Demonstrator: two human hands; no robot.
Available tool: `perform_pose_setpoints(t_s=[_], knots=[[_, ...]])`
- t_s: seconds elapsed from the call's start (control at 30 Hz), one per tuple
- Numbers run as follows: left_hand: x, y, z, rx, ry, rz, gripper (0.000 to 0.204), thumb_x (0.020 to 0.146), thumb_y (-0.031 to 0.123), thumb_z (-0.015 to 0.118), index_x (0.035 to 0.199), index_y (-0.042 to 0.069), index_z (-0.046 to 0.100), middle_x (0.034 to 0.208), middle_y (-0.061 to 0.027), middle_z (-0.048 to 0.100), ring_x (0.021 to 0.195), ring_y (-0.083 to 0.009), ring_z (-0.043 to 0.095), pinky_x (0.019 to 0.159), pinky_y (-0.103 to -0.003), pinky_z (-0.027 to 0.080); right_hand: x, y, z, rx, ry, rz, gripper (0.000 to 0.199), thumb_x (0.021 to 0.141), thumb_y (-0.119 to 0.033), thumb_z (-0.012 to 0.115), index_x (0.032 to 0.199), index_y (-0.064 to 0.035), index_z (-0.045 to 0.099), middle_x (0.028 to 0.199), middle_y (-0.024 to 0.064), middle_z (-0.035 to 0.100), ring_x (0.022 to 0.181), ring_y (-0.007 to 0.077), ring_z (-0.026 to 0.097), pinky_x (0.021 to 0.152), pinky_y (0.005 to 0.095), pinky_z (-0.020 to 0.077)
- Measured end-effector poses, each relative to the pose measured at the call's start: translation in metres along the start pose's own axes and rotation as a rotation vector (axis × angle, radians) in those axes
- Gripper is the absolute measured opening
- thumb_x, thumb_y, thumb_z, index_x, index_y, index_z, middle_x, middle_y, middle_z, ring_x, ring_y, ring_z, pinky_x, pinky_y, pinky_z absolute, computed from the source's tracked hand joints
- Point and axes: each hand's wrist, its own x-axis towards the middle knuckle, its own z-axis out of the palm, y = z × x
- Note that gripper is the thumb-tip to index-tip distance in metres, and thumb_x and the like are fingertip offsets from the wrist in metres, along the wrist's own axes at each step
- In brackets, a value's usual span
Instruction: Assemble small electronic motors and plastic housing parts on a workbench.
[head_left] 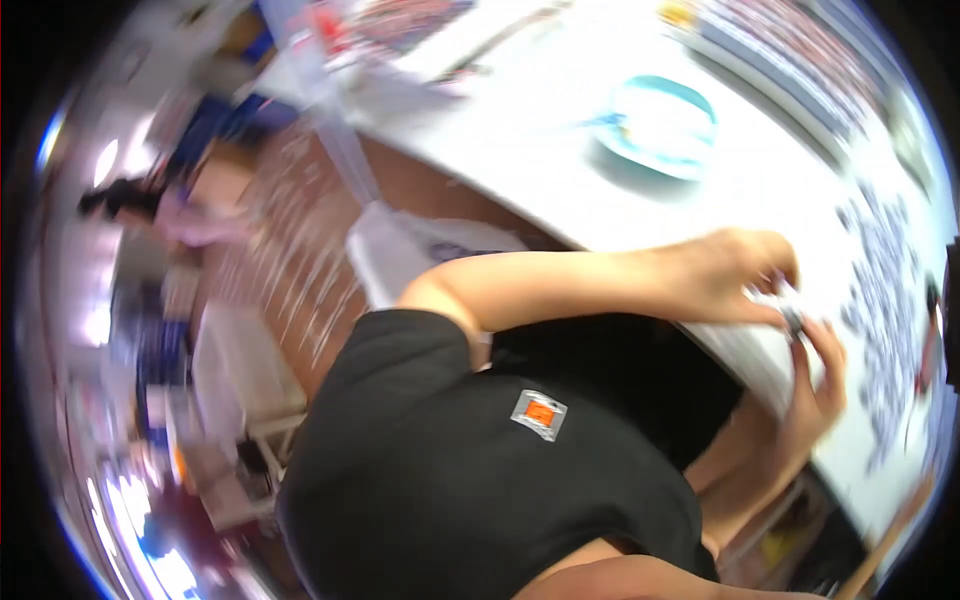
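My left hand reaches over the white tabletop, fingers curled in and closed. Facing it, my right hand has its thumb and fingertips pinched together. Between the two sets of fingertips is a small grey-and-white piece, which both hands seem to grip. Blur and the fingers hide its exact kind. Just beyond the hands, many small grey-blue pieces lie spread over the table. A shallow teal-rimmed tray stands on the tabletop, farther off from my left hand.
Long grey trays filled with small parts line the far side. A red-handled tool lies by the right rim. White plastic sheeting hangs at the table edge. Another person is in the background, beyond the brown floor.
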Motion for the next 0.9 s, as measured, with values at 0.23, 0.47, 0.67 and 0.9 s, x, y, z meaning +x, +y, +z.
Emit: perform_pose_setpoints(t_s=[0.23,0.47,0.67,0.9], knots=[[-0.015,-0.023,-0.004,0.496,0.052,0.168,0.046,0.071,0.022,0.075,0.109,-0.001,0.062,0.110,-0.0183,0.060,0.115,-0.0335,0.051,0.099,-0.039,0.040,-0.007,0.013,-0.009,-0.132,-0.002,-0.023,0.023,0.087,0.005,0.061,0.107,-0.0023,0.067,0.107,0.0060,0.066,0.109,0.0203,0.055,0.101,0.0335,0.0404],[-0.016,-0.040,-0.010,0.498,-0.073,0.069,0.035,0.074,0.024,0.072,0.099,0.000,0.068,0.105,-0.0171,0.061,0.111,-0.0323,0.051,0.097,-0.038,0.041,-0.002,0.008,-0.001,-0.281,-0.024,-0.154,0.021,0.086,0.004,0.063,0.105,-0.0003,0.068,0.108,0.0055,0.068,0.107,0.0207,0.057,0.100,0.0357,0.0415],[-0.020,-0.053,-0.002,0.436,-0.014,0.033,0.045,0.072,0.033,0.073,0.108,0.006,0.070,0.110,-0.0173,0.059,0.113,-0.0317,0.051,0.099,-0.037,0.040,0.006,-0.026,0.014,-0.322,-0.018,-0.336,0.018,0.084,-0.001,0.068,0.101,-0.0035,0.070,0.098,0.0058,0.069,0.090,0.0192,0.060,0.087,0.0333,0.0441],[-0.024,-0.041,-0.010,0.362,-0.044,0.006,0.037,0.071,0.027,0.075,0.100,0.004,0.071,0.107,-0.0156,0.058,0.112,-0.0305,0.049,0.098,-0.036,0.041,0.001,-0.010,0.023,-0.369,-0.069,-0.339,0.021,0.088,0.000,0.063,0.108,-0.0034,0.069,0.108,0.0043,0.069,0.101,0.0180,0.058,0.101,0.0350,0.0404]])
